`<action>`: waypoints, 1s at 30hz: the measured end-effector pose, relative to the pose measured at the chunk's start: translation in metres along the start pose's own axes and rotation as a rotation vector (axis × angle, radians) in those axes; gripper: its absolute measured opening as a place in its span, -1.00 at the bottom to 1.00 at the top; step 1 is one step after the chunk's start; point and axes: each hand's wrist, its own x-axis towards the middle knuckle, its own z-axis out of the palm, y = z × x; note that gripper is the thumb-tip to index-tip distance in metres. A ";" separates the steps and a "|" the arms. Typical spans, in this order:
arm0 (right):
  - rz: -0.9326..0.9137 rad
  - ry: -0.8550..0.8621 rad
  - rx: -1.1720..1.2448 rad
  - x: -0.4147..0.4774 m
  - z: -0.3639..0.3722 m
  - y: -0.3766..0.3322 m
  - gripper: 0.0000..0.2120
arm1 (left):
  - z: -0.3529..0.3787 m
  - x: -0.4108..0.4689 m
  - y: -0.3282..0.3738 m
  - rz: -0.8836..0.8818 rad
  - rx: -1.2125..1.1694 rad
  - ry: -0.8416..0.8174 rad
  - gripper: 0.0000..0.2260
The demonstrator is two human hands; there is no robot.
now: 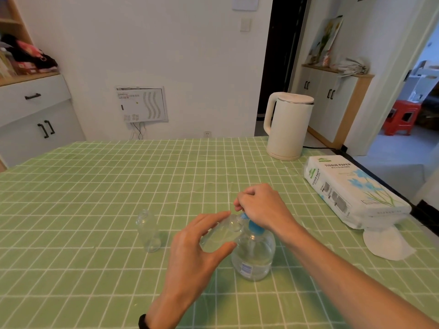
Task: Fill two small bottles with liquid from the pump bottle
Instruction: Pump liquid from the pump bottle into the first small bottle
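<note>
Fingers (211, 217) of the left hand (190, 252) pinch a tilted small bottle (222, 235); the right hand (261, 207) curls round the head of the pump bottle (254, 255), lower centre on the table (95, 186). That big one looks heavy and steady, the small bottle light and slick, best held round its body.

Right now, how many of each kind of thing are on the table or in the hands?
Small bottles: 2, the standing bottle and the held bottle
Pump bottle: 1
Kettle: 1
Tissue pack: 1
White sheet: 1
Total: 6
</note>
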 end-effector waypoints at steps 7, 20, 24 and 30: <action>0.003 -0.004 -0.004 -0.003 -0.001 -0.001 -0.64 | 0.000 -0.001 0.000 -0.002 -0.008 -0.015 -0.49; 0.004 0.002 0.012 0.001 -0.002 -0.002 -0.70 | 0.001 0.002 -0.001 0.010 -0.018 -0.016 -0.53; 0.005 -0.014 0.007 -0.001 0.000 0.001 -0.70 | 0.002 -0.002 -0.005 0.001 -0.018 -0.022 -0.50; -0.009 -0.011 0.015 -0.002 -0.001 -0.001 -0.67 | 0.001 -0.002 -0.003 0.001 -0.027 -0.015 -0.52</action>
